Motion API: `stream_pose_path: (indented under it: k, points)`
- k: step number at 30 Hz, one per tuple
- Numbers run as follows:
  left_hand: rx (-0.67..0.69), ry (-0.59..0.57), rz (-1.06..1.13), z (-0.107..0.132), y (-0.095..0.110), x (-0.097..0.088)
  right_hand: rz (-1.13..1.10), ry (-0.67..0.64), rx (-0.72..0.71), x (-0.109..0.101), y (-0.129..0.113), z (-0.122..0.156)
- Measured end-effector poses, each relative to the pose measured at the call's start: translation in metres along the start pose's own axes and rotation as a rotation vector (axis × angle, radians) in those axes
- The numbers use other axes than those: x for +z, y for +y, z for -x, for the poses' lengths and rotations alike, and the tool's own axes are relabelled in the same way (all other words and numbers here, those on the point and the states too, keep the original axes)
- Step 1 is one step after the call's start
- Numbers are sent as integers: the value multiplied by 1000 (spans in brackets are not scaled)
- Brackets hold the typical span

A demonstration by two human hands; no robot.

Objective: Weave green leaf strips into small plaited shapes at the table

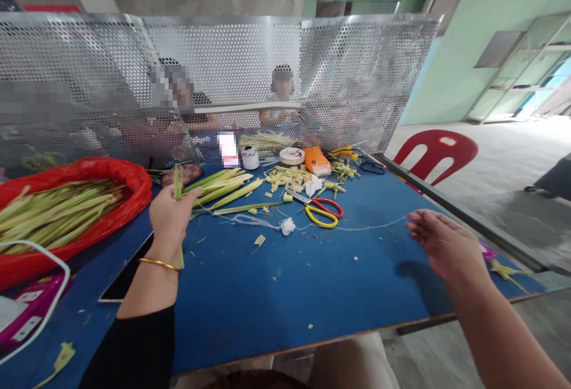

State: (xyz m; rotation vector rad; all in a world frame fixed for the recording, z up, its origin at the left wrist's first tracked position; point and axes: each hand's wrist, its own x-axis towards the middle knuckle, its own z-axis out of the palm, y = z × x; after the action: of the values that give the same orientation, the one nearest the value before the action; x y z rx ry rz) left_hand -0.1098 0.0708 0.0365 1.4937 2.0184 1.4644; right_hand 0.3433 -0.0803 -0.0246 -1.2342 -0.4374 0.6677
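My left hand (170,217) is closed around a green leaf strip (178,182) that sticks up above my fingers and hangs below my wrist. It hovers over the blue table (276,282), near a loose pile of green stalks (225,190). My right hand (439,241) floats above the table's right side with fingers stretched out and nothing in it. A thin white thread (375,226) runs across the table toward it from a small white tuft (288,226). Red and yellow scissors (322,209) lie between the hands, further back.
A red bag (111,178) full of green stalks sits at the left. A phone (127,279) lies by my left forearm. Leaf cuttings (285,176), tape rolls (292,156) and an orange item (317,160) lie before a perforated metal screen (357,80). Two people sit behind it. A red chair (435,152) stands at the right.
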Motion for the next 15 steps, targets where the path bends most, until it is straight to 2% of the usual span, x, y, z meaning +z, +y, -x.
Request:
stream_pose_path:
  k: [2, 4, 6, 8, 10, 14, 15]
  points:
    - [149, 18, -158, 12, 16, -3, 73, -145, 21, 8, -5, 12]
    - [270, -21, -167, 29, 35, -3, 117, -236, 6, 17, -13, 24]
    - [298, -205, -109, 50, 53, 5, 113, -289, -37, 24, -24, 36]
    - [342, -517, -72, 73, 66, 21, 74, -324, -105, 31, -37, 48]
    - [393, -723, -72, 92, 71, 44, 19, -328, -172, 37, -52, 58]
    - [606, -842, -299, 114, 60, 91, -99, -258, -205, 42, -75, 69]
    - [622, -859, -316, 116, 56, 99, -126, -246, -204, 42, -78, 70]
